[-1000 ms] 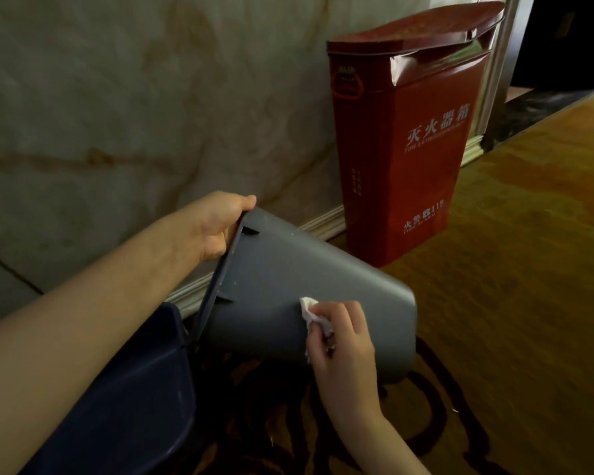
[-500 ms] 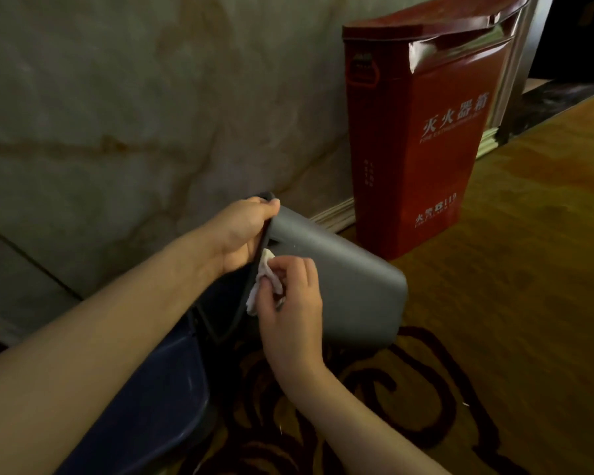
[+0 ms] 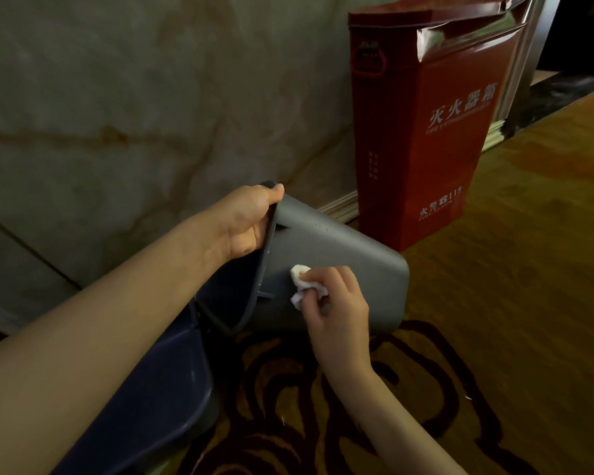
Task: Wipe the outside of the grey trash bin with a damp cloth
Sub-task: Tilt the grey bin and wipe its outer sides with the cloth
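Note:
The grey trash bin (image 3: 350,262) is tipped on its side above the carpet, its open mouth toward me and its base pointing right. My left hand (image 3: 251,219) grips the top of its rim. My right hand (image 3: 336,303) presses a small crumpled white cloth (image 3: 300,282) against the bin's outer side wall, close to the rim. Part of the cloth is hidden under my fingers.
A tall red fire-extinguisher box (image 3: 429,132) stands against the marble wall (image 3: 134,97) just right of the bin. A dark blue plastic container (image 3: 158,389) sits low on the left under my left arm. Patterned brown carpet (image 3: 511,303) covers the floor.
My right hand and the cloth slid from the rim edge a little to the right and down along the bin's side. The bin tilted slightly; my left hand kept its hold.

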A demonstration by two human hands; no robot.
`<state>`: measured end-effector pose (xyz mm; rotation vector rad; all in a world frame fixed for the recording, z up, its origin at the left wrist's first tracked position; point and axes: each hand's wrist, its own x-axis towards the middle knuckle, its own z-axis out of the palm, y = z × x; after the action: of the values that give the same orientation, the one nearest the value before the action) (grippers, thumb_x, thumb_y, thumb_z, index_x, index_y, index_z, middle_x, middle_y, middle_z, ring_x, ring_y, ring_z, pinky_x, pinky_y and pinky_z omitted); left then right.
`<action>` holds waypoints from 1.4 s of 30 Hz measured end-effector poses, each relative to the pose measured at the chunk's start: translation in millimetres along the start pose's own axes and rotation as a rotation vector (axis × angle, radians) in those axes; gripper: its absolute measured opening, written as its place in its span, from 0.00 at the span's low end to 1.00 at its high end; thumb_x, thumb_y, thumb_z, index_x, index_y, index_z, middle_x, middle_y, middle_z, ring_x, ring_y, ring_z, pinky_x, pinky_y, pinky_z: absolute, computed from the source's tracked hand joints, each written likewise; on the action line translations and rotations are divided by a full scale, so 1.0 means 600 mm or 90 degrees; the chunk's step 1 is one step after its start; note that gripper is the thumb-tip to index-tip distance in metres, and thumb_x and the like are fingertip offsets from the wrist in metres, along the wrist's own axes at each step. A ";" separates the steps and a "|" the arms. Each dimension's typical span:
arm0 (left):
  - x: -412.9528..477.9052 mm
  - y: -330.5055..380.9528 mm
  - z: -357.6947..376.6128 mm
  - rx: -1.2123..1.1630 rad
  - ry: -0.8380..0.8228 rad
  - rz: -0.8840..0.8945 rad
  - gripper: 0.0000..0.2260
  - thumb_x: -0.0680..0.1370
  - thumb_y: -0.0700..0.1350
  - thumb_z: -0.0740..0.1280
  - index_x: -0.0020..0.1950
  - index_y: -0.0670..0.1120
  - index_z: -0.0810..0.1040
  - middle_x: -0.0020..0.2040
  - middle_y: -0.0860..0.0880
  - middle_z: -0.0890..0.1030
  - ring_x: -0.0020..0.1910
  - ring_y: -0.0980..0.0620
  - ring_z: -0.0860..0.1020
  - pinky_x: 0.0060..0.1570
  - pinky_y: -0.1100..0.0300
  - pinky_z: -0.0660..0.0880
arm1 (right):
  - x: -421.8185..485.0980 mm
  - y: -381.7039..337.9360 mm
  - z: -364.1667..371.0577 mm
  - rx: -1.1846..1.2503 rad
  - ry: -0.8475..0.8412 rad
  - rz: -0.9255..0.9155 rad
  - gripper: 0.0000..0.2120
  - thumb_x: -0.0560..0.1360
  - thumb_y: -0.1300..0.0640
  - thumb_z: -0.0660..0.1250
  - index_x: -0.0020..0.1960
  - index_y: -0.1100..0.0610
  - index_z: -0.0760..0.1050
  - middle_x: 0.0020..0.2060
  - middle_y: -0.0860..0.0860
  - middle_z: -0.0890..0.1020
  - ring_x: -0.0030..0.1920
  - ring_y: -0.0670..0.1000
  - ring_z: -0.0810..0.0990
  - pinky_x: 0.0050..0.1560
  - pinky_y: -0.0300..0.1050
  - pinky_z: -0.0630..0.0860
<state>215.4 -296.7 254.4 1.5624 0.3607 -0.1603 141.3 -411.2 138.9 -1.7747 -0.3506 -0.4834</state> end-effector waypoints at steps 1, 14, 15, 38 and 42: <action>0.001 0.001 0.001 -0.001 -0.003 -0.004 0.09 0.81 0.45 0.55 0.47 0.43 0.72 0.44 0.45 0.77 0.45 0.50 0.77 0.49 0.54 0.75 | 0.002 0.002 -0.002 0.004 0.034 0.019 0.08 0.70 0.68 0.68 0.46 0.57 0.75 0.43 0.46 0.73 0.44 0.34 0.71 0.43 0.24 0.68; 0.003 0.005 -0.009 -0.020 -0.017 -0.041 0.12 0.81 0.46 0.54 0.56 0.41 0.72 0.46 0.45 0.78 0.45 0.49 0.77 0.45 0.56 0.76 | 0.015 -0.021 0.007 0.047 -0.113 -0.030 0.03 0.74 0.60 0.67 0.47 0.55 0.73 0.44 0.46 0.73 0.42 0.42 0.72 0.41 0.31 0.71; 0.003 0.005 -0.007 -0.021 -0.019 -0.041 0.11 0.81 0.46 0.54 0.53 0.42 0.73 0.45 0.45 0.78 0.45 0.50 0.78 0.44 0.56 0.76 | 0.018 -0.023 0.005 0.052 -0.076 -0.026 0.03 0.73 0.61 0.67 0.46 0.55 0.73 0.42 0.46 0.73 0.41 0.42 0.72 0.40 0.30 0.70; -0.001 0.006 -0.007 -0.033 0.008 -0.044 0.12 0.81 0.47 0.54 0.58 0.41 0.70 0.46 0.45 0.76 0.44 0.50 0.77 0.43 0.57 0.76 | 0.045 -0.033 0.022 -0.021 -0.076 -0.156 0.06 0.72 0.65 0.66 0.47 0.58 0.75 0.43 0.52 0.73 0.40 0.45 0.71 0.38 0.34 0.68; -0.004 0.003 -0.010 -0.027 0.007 -0.032 0.12 0.81 0.46 0.55 0.54 0.41 0.73 0.46 0.45 0.79 0.45 0.50 0.78 0.42 0.58 0.76 | 0.024 0.005 0.003 -0.072 -0.062 -0.085 0.05 0.72 0.64 0.66 0.46 0.56 0.74 0.43 0.48 0.72 0.39 0.42 0.69 0.38 0.30 0.68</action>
<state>213.2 -290.7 257.3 1.5134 0.4102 -0.1815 155.7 -410.8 143.0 -1.8960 -0.5214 -0.5210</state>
